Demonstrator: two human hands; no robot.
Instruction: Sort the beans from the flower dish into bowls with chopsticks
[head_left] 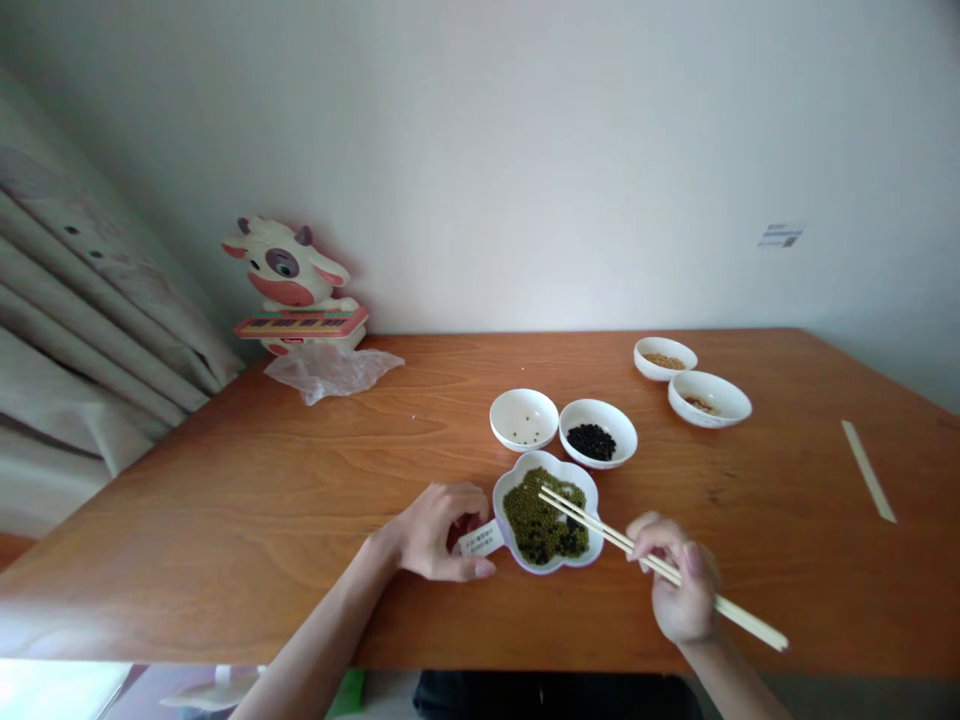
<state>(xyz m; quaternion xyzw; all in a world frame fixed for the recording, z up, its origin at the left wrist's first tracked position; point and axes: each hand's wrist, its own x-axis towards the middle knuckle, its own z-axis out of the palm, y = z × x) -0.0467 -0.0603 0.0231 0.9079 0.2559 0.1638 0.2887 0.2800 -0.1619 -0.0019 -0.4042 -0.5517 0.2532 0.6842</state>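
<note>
My right hand [679,575] is closed around a pair of wooden chopsticks [739,612]. Their tips are over a white flower-shaped dish [501,480] that holds green beans [525,503], with darker beans mixed in at its lower part. From the left, my left hand [442,530] curls around the short handle [482,540] of this dish, which carries a printed label. Just behind the dish stands a white bowl [517,408] with a few small beans in it. A second white bowl [626,440] beside it contains black beans [591,440].
Farther back on the right are a bowl [643,362] of yellowish grains and a bowl [724,400] with something reddish. A pale flat strip [868,470] lies at the right. A cow toy keyboard [300,325] and clear plastic bag [334,370] occupy the back left.
</note>
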